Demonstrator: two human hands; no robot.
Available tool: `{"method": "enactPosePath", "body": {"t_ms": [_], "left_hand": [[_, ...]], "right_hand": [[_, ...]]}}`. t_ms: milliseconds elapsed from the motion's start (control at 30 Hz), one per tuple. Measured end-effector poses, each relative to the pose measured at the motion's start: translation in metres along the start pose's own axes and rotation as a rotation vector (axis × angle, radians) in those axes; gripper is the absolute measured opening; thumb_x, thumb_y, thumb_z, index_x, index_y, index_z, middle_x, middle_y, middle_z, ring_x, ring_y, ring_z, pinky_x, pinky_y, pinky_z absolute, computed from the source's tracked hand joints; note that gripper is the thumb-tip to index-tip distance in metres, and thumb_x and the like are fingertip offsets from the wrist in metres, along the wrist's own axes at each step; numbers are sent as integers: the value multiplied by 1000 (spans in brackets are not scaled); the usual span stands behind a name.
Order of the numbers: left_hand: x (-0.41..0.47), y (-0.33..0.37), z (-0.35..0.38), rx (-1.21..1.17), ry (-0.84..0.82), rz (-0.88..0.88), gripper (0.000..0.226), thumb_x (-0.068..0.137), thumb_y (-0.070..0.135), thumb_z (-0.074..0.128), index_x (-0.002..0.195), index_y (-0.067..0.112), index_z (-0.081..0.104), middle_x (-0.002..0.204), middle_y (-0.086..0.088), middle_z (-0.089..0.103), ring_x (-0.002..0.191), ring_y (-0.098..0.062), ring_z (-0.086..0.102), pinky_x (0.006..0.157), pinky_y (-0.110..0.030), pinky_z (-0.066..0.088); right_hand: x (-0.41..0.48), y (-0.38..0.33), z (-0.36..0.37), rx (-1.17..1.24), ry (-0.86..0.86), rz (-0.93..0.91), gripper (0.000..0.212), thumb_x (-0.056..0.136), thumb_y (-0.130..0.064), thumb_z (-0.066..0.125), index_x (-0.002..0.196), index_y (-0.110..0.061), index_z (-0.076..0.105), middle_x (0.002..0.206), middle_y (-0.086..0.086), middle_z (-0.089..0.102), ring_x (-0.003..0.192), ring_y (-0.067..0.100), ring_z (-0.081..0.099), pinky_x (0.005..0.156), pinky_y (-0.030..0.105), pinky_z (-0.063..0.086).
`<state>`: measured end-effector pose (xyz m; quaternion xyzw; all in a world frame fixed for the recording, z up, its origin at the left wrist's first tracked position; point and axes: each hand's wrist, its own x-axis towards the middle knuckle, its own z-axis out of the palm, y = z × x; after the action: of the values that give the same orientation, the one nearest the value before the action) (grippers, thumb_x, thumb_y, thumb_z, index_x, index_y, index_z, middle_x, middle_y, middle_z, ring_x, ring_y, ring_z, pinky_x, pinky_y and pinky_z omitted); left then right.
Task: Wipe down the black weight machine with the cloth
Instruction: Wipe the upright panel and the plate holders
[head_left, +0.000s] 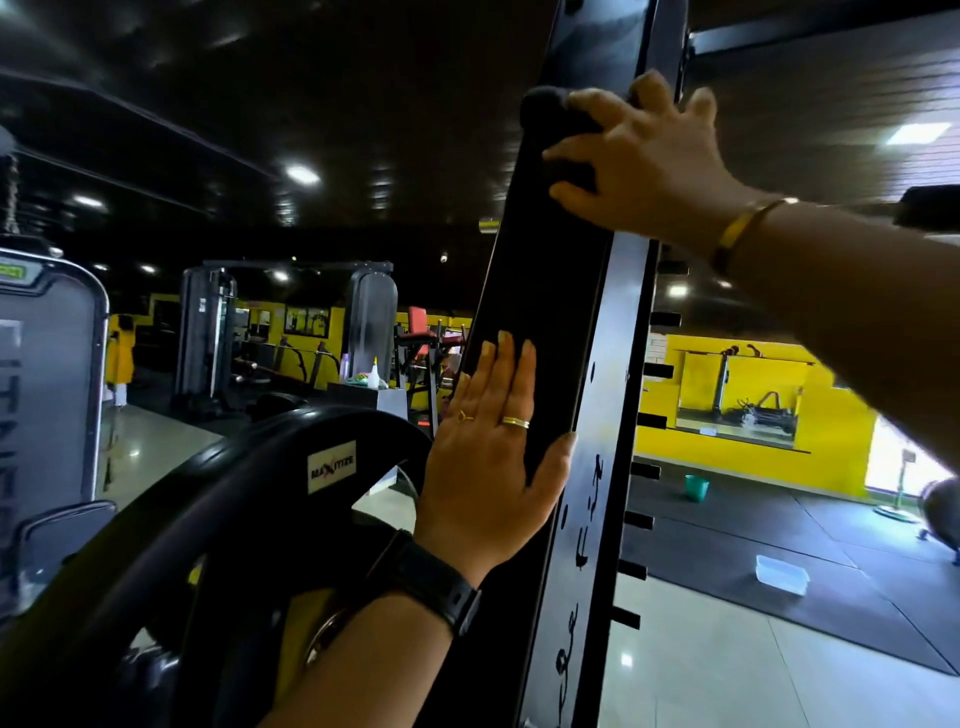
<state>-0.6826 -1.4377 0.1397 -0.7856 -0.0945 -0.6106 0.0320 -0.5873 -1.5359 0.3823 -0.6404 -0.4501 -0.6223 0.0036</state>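
- I see the black weight machine (545, 312) as an upright running from six to twelve. My right hand (644, 166) grips the cloth (558, 130) against it at one o'clock.
- My left hand (493, 457) lies flat on it, fingers straight.
- Glossy tiles (701, 670), black mats (779, 535) and a yellow wall (841, 415) are at three to five.
- The weight plate (234, 483) at eight has a label (332, 466) starting "MAX".

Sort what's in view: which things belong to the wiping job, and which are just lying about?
In the job: black weight machine, cloth, right hand gripping it, left hand flat on the machine.
Lying about: green bucket, clear tub, spray bottle.
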Motion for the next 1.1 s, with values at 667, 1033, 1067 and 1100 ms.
{"method": "enactPosePath", "body": {"t_ms": [667, 1033, 1067, 1100], "left_hand": [[-3, 0, -1, -7, -2, -27, 73, 97, 61, 19, 154, 16, 19, 161, -2, 16, 149, -16, 12, 118, -38, 14], [-16, -1, -5, -30, -32, -10, 72, 98, 58, 24, 155, 16, 13, 162, -2, 11, 150, -13, 3, 121, -34, 9], [-21, -1, -5, -34, -44, -11, 72, 98, 59, 23, 155, 18, 11, 163, -1, 9, 150, -12, 1, 121, -37, 10], [-24, -2, -5, -33, -52, -14, 72, 98, 60, 21, 155, 19, 9, 163, -1, 7, 150, -11, 0, 121, -39, 11]], "right_hand": [[-21, -33, -1, -64, -46, 8, 51, 92, -57, 39, 137, -36, 49, 156, 1, 26, 134, 40, 27, 100, 61, 26], [-71, -52, 11, -43, 116, -180, 54, 92, -56, 24, 127, -36, 60, 147, -1, 44, 125, 37, 44, 90, 55, 36], [-72, -43, 10, -8, 102, -158, 55, 90, -58, 25, 128, -37, 59, 148, -1, 43, 125, 38, 43, 90, 57, 35], [-71, -36, 8, 10, 82, -131, 56, 89, -59, 26, 129, -37, 58, 149, 0, 41, 125, 39, 42, 90, 58, 34]]}}
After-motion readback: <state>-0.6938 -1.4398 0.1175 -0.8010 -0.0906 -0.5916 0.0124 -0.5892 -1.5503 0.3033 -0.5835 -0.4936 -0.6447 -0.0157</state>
